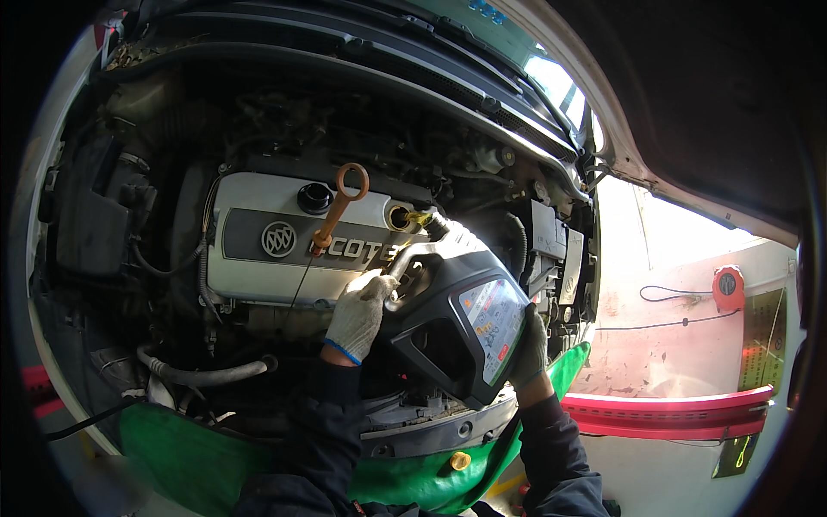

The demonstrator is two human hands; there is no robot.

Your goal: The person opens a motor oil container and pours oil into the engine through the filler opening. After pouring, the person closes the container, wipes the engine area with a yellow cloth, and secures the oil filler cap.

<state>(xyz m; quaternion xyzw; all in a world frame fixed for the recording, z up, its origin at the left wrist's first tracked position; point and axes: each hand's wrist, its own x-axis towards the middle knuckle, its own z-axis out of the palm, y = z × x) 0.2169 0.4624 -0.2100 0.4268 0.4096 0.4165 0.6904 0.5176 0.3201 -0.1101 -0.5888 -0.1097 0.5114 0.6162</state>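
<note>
My left hand (357,310), in a white knit glove, grips the handle of a dark plastic motor oil jug (433,284). My right hand (531,346), gloved too, holds the jug's bottom end. The jug is tipped, and yellowish oil (421,218) runs from its mouth into the open oil filler hole (399,218) of the engine cover (258,278). An orange dipstick (336,210) with a ring handle stands upright in front of the cover. A black round cap (314,198) sits on the cover, left of the filler hole.
A green fender cover (194,452) drapes over the car's front edge, with a yellow cap (460,461) on it. The battery (548,232) is to the right. A raised hood (723,110) hangs at the upper right. A red reel (728,288) and red rail (672,417) are at the right.
</note>
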